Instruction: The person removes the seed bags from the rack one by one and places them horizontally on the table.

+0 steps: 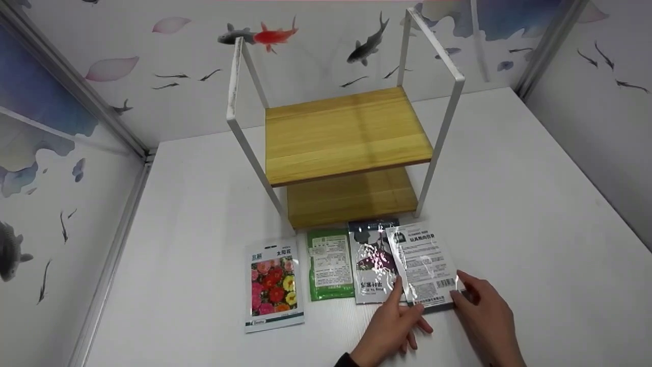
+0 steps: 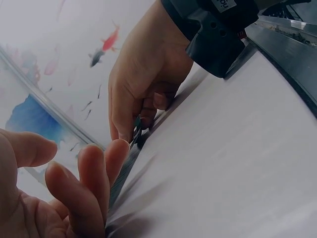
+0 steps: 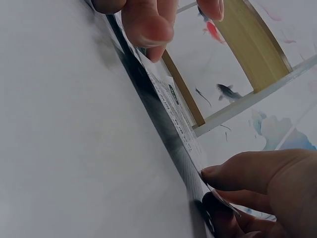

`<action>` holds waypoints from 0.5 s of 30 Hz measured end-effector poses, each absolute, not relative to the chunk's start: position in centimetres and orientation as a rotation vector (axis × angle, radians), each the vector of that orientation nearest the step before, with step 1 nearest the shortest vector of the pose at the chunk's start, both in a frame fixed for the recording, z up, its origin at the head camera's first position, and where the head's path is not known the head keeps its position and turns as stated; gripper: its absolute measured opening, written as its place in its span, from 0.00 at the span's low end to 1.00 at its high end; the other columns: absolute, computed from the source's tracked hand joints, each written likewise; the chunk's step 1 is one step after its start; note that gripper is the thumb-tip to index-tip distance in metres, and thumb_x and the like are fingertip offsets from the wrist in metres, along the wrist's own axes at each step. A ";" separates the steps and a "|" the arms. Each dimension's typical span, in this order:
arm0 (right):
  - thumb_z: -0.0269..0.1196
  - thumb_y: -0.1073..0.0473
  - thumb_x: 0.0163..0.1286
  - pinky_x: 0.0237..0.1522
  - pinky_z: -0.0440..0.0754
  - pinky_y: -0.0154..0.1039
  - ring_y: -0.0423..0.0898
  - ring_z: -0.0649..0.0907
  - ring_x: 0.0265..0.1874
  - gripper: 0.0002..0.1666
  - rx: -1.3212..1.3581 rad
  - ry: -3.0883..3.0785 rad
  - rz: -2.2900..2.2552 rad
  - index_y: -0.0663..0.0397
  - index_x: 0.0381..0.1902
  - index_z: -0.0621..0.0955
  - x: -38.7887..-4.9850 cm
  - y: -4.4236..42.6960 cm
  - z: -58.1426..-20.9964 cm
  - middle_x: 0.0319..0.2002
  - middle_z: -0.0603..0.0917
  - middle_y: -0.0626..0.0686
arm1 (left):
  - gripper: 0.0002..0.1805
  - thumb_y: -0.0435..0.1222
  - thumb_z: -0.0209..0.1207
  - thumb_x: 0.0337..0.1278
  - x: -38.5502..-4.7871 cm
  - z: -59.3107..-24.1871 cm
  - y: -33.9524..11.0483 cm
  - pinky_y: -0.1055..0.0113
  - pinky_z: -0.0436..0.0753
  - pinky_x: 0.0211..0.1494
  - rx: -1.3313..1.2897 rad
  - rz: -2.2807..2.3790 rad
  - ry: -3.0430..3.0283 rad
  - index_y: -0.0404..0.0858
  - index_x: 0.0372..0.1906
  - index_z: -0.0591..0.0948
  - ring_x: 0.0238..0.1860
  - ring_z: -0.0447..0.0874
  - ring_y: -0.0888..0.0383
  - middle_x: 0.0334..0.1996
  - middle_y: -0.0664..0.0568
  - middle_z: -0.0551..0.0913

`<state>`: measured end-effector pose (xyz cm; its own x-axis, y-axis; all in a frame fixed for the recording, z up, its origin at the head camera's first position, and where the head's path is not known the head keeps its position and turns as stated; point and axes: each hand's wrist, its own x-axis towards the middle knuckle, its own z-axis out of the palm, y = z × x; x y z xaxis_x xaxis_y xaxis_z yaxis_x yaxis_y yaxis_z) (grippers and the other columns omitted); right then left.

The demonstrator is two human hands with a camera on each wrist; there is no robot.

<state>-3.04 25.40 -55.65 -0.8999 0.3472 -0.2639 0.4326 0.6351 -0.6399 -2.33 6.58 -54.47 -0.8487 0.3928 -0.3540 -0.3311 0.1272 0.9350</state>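
A white seed packet [image 1: 423,265], its printed back side up, lies tilted at the right end of a row of packets and overlaps a packet with a dark plant picture [image 1: 374,260]. My right hand [image 1: 486,316] pinches its lower right edge, thumb on top and fingers underneath, as the right wrist view shows. My left hand [image 1: 389,326] is at its lower left corner, index finger extended along the left side and thumb by the bottom edge. Further left lie a green packet [image 1: 331,265] and a packet with colourful flowers [image 1: 275,290].
Behind the packets stands a two-tier rack with wooden shelves [image 1: 346,135] and white metal uprights [image 1: 443,127]. It stands on a white table [image 1: 535,204]. Walls printed with fish [image 1: 369,43] close in the back and sides.
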 end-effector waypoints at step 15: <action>0.60 0.51 0.60 0.46 0.71 0.48 0.51 0.71 0.43 0.33 0.686 2.697 -1.156 0.53 0.62 0.67 -3.1 25.4 -55.6 0.52 0.72 0.59 | 0.40 0.48 0.52 0.58 -2.3 -54.5 6.6 0.69 0.67 0.07 0.058 1.793 1.869 0.49 0.70 0.45 0.08 0.70 0.59 0.20 0.54 0.83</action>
<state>-3.09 25.42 -55.59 -0.8885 0.3569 -0.2883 0.4549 0.6035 -0.6549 -2.32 6.58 -54.51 -0.8511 0.3923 -0.3488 -0.3323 0.1119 0.9365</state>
